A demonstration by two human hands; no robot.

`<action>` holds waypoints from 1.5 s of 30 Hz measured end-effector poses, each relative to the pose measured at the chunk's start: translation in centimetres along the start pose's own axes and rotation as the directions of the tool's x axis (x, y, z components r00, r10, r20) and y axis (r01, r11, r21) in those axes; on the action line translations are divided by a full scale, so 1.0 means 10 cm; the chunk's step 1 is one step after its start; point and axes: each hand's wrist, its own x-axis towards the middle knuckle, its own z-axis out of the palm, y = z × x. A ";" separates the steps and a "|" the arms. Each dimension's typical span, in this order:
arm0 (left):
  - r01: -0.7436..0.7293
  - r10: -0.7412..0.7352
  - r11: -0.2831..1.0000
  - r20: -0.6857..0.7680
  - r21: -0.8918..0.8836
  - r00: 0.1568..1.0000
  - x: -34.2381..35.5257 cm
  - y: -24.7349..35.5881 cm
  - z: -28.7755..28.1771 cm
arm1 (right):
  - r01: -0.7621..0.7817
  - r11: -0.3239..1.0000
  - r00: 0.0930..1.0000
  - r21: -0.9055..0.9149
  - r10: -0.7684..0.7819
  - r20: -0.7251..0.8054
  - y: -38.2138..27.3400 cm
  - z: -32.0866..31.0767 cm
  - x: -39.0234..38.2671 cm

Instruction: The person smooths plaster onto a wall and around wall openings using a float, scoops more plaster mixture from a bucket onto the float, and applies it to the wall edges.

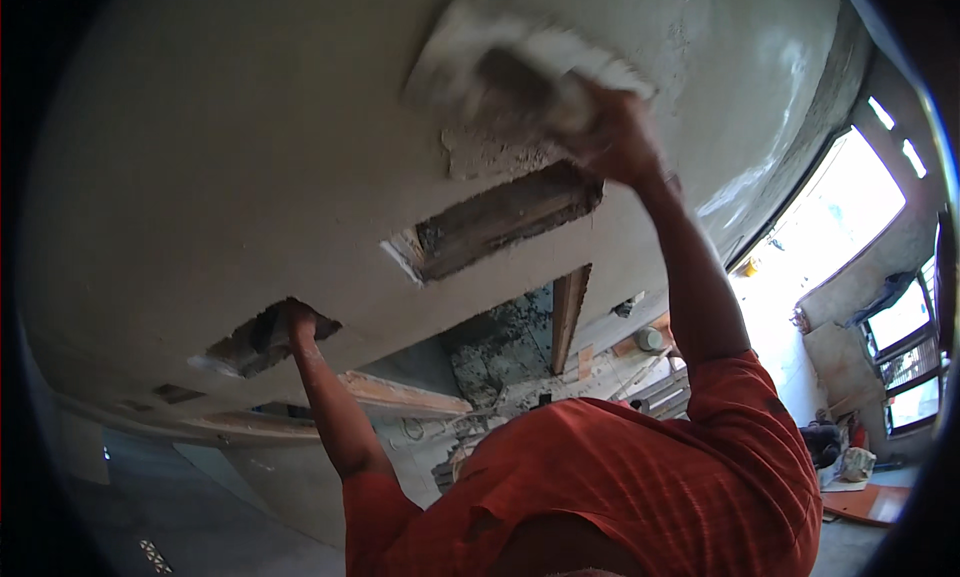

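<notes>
My right hand is closed round the handle of a plastering trowel, smeared by motion. Its broad pale blade lies against or close to the grey plastered surface. A rough patch of wet plaster shows just below the blade, above a long rectangular recess with ragged edges. Lower left, my left hand reaches into a smaller rectangular opening; its fingers are hidden inside, so what they touch cannot be seen.
A larger opening with a wooden frame piece and a wooden strip lies below the recess. Beyond are a littered floor, a pale bucket, a bright doorway and windows at right. Assorted items lie near an orange board.
</notes>
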 end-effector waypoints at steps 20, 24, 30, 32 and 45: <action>-0.054 -0.157 0.852 -0.352 -0.521 0.923 -0.29 0.13 -1.59 | -0.432 0.410 0.595 0.803 0.799 -0.088 0.20 0.28 -0.67; -0.051 -0.178 0.799 -0.317 -0.599 0.932 -0.32 0.14 -1.52 | -0.402 0.743 0.897 0.535 0.438 0.065 -0.72 0.54 -0.48; -0.038 -0.224 0.701 -0.271 -0.712 0.936 -0.30 0.15 -1.45 | -0.145 0.946 0.856 0.289 -0.026 0.516 -2.12 1.51 -0.68; -0.041 -0.233 0.665 -0.260 -0.746 0.937 -0.32 0.19 -1.48 | -0.122 0.952 0.786 0.281 -0.081 0.613 -2.14 1.60 -0.79; -0.020 -0.200 0.809 -0.307 -0.588 0.931 0.10 0.31 -1.37 | -0.160 0.987 0.987 0.016 0.160 0.029 -1.18 1.11 -0.65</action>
